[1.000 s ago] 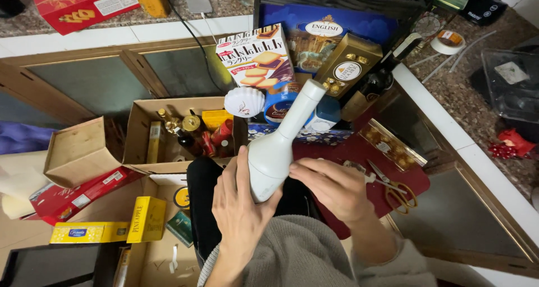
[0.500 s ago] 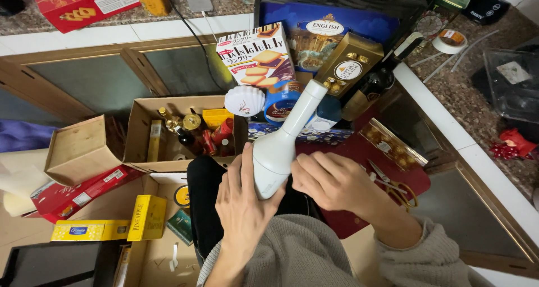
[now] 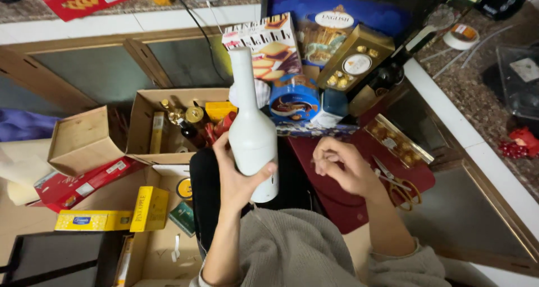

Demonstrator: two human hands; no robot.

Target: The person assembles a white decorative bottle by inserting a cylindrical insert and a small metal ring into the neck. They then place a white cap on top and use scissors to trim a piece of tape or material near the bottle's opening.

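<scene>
My left hand [image 3: 234,177] grips a matte white bottle [image 3: 251,130] around its lower body and holds it upright above my lap, its long neck pointing away from me. My right hand [image 3: 342,166] hovers just right of the bottle, apart from it, fingers curled with the fingertips pinched together; I cannot make out anything between them. Both forearms wear a grey knitted sleeve [image 3: 297,253].
An open cardboard box [image 3: 147,104] with small bottles stands left of the bottle. Biscuit box [image 3: 269,45], blue tin [image 3: 293,101] and gold chocolate box [image 3: 353,59] lie ahead. Scissors [image 3: 396,183] rest on a dark red mat [image 3: 359,208]. Yellow boxes [image 3: 118,214] lie at the left.
The bottle has swung from tilted towards the right to upright. My right hand has let go of its base and pulled away to the right.
</scene>
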